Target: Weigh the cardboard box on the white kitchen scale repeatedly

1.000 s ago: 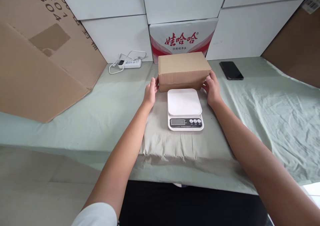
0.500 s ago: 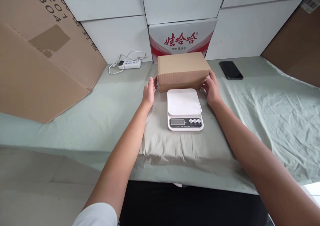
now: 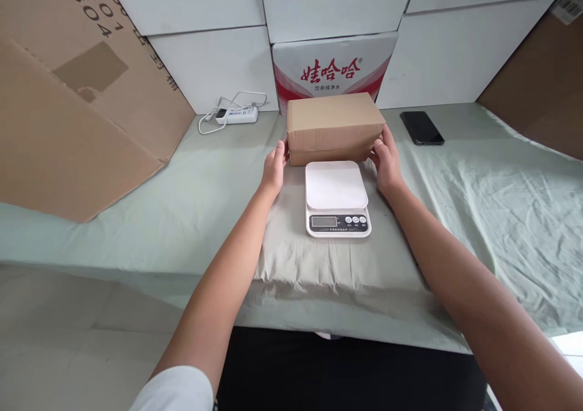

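Observation:
A closed brown cardboard box (image 3: 334, 141) sits on the cloth-covered table, just behind a white kitchen scale (image 3: 337, 198). My left hand (image 3: 275, 167) presses against the box's left end, thumb up, its fingers partly hidden behind the corner. At the right end, my right hand (image 3: 386, 159) grips the box, with the thumb near its front corner and the fingers along the side. The scale's platform is bare, and its display looks blank.
At the back left lies a white power strip (image 3: 237, 115) with a looped cable. A black phone (image 3: 421, 127) rests at the back right. Behind stands a red-and-white carton (image 3: 334, 65) among white boxes. Large cardboard sheets flank the table (image 3: 136, 241).
My left hand has moved slightly right and closed in against the box's left end. The box, the scale and my right hand look almost unchanged.

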`<state>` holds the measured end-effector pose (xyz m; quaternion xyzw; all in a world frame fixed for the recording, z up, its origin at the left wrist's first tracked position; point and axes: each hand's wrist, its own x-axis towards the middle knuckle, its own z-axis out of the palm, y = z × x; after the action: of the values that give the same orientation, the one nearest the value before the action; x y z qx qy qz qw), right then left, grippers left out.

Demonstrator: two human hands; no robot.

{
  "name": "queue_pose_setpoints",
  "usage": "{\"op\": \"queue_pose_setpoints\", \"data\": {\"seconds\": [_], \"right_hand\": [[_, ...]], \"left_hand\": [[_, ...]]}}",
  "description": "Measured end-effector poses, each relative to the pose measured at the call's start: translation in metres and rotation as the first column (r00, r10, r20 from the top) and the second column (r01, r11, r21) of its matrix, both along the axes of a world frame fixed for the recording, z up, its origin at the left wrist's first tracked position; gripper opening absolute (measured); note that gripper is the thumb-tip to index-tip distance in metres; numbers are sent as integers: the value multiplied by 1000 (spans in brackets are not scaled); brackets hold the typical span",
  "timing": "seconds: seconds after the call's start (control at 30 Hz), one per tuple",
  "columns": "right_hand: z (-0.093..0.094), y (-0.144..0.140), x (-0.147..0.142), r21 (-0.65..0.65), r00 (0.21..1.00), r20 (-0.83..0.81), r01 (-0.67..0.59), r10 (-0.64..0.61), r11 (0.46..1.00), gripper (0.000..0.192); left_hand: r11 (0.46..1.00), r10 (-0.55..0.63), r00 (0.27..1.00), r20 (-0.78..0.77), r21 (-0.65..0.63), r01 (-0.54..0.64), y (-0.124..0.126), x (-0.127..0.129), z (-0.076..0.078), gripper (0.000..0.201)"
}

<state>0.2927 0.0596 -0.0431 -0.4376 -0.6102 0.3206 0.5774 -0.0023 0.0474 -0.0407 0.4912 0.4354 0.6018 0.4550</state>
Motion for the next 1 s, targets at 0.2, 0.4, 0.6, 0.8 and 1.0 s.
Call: {"op": "queue_pose_setpoints", "data": {"seconds": [0.2,0.4,0.6,0.8,1.0], "right_hand": [[31,-22,-6,187,999,19,-39,36,982,84],[36,-83,-1,292,994,73,63,-87,954,84],[2,-120,-9,329,972,42,204,-230,922,90],[0,-119,-11,273,973,13,220,-232,936,83],[0,-118,-12,245,971,-32,238,-238,940,84]], "left_hand": [[989,53,998,-17,137,-50,-22,-5,23,100],[988,32,999,13,150,-34,-100,0,30,92],[993,26,1000,-10,114,-25,-141,11,16,91],[994,-5,999,-48,106,10,-137,11,11,88],[989,50,996,-75,145,-39,-133,8,2,88]]}}
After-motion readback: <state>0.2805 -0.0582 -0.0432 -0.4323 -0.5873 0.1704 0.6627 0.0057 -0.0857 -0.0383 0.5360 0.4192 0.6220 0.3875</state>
